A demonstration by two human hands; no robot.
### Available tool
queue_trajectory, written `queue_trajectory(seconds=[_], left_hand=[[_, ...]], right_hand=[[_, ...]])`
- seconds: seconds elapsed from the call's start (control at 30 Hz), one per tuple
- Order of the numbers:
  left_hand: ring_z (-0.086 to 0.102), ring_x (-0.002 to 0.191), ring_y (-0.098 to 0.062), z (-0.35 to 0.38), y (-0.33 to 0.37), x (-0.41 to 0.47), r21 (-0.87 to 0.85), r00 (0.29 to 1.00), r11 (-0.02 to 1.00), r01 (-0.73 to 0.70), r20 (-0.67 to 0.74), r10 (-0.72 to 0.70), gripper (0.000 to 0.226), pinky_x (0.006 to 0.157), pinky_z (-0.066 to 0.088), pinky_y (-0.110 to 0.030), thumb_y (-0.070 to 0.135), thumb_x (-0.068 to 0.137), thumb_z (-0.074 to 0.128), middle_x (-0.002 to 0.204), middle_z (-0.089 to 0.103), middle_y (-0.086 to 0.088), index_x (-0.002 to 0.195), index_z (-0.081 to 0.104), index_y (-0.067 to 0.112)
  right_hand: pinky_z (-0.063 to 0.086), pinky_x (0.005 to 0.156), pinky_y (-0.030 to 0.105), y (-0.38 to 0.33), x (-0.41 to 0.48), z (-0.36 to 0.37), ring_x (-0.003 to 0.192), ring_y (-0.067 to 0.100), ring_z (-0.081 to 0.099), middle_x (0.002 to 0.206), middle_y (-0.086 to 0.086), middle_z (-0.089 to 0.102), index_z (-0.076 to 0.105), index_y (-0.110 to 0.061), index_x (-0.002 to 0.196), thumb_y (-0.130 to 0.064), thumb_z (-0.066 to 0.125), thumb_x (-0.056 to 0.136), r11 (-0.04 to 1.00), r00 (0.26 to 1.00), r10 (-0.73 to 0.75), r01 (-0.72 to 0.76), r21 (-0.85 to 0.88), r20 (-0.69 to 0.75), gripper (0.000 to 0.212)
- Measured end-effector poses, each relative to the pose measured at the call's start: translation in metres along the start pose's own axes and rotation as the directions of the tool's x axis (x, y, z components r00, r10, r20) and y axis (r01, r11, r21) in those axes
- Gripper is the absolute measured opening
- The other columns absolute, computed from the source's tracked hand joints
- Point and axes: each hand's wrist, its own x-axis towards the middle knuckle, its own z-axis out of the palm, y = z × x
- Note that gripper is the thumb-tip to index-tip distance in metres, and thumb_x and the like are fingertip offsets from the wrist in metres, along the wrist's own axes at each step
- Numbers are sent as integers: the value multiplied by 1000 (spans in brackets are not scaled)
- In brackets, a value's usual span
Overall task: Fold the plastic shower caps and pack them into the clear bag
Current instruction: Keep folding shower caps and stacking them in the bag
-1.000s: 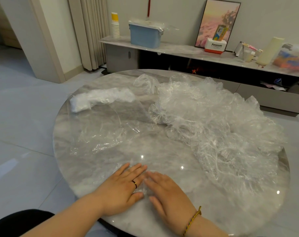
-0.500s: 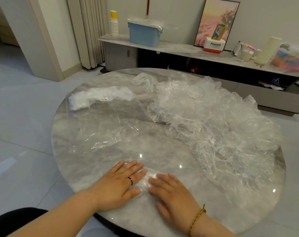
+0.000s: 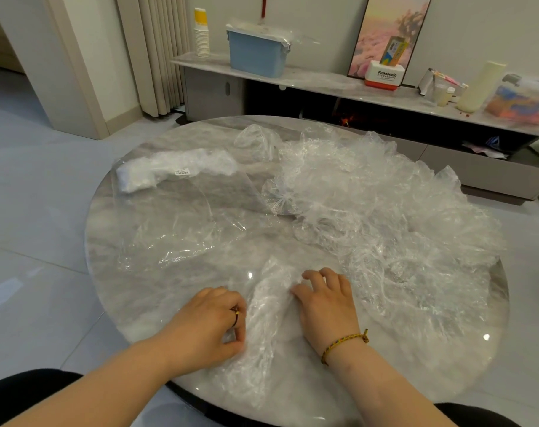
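Observation:
A folded clear shower cap lies as a long crumpled strip on the round marble table, between my hands. My left hand has its fingers curled and pinches the strip's left edge. My right hand rests on its right edge with bent fingertips gripping the plastic. A big heap of loose shower caps covers the table's right half. The clear bag lies flat at the left, with a white bundle of folded caps at its far end.
Beyond the table runs a low marble shelf with a blue lidded bin, stacked paper cups, a framed picture and a Panasonic box. Grey tiled floor surrounds the table.
My hands, earlier pressing flat side by side on the cap, have moved apart and curled. The cap now stands between them as a raised, narrow strip.

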Motion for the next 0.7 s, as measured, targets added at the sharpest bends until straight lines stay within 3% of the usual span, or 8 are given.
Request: queue_trajectory(seconds=[0.1, 0.17, 0.3, 0.4, 0.43, 0.5, 0.57, 0.7], left_hand=[[52, 85, 9, 5, -1, -1, 14, 999, 1000, 23, 41, -24, 20, 81, 33, -3, 48, 61, 42, 89, 62, 28, 51, 57, 39], [58, 87, 10, 5, -1, 0, 22, 998, 999, 32, 44, -33, 22, 80, 37, -8, 49, 61, 40, 93, 64, 29, 51, 57, 39], [50, 108, 5, 2, -1, 4, -23, 991, 996, 91, 96, -89, 48, 94, 20, -11, 57, 61, 30, 116, 58, 25, 72, 68, 30], [61, 81, 10, 1, -2, 3, -10, 996, 997, 74, 56, -73, 30, 77, 36, -3, 53, 64, 36, 87, 64, 30, 58, 61, 39], [60, 80, 9, 2, -3, 1, 28, 997, 997, 71, 33, -72, 31, 73, 40, -2, 51, 66, 33, 84, 64, 29, 63, 62, 41], [55, 101, 2, 2, -2, 2, 13, 998, 998, 69, -13, -68, 59, 87, 35, -6, 47, 67, 14, 105, 63, 23, 96, 65, 36], [40, 121, -2, 6, -6, -1, -24, 991, 990, 137, 4, -137, 78, 95, 20, -5, 39, 65, 2, 126, 51, 19, 122, 54, 34], [30, 124, 3, -3, -7, 1, -102, 982, 981, 165, 108, -154, 60, 95, 10, 2, 2, 83, 29, 128, 40, 24, 129, 47, 36]], right_hand=[[36, 84, 28, -7, 2, -6, 88, 19, 42, 85, 7, 67, 59, -17, 78, 1, 68, 45, 971, 995, -28, 49, 234, -91, 38], [36, 82, 24, -11, 0, -16, 87, 15, 45, 87, 5, 64, 45, -18, 85, -6, 43, 58, 898, 986, -143, 167, 408, -90, 30], [38, 95, 24, -16, -19, -30, 100, 14, 51, 104, 5, 66, 49, -16, 103, -15, 42, 63, 775, 925, -380, 307, 553, 20, 41], [44, 95, 23, -17, -30, -27, 103, 10, 58, 111, -1, 65, 47, -20, 116, -33, 44, 68, 781, 871, -467, 328, 531, 149, 50], [47, 90, 22, -16, -30, -26, 101, 9, 61, 110, -3, 65, 46, -22, 116, -43, 44, 71, 796, 864, -470, 328, 509, 179, 50], [52, 80, 19, -17, -29, -24, 94, 9, 64, 105, -7, 66, 47, -26, 110, -55, 42, 72, 820, 869, -458, 331, 467, 188, 48], [53, 70, 17, -19, -25, -24, 83, 10, 66, 96, -8, 68, 58, -26, 96, -47, 44, 73, 816, 885, -436, 313, 486, 163, 34], [49, 56, 19, -24, -19, -24, 64, 7, 62, 71, -14, 66, 65, -23, 65, -27, 47, 74, 787, 939, -283, 111, 606, 196, 21]])
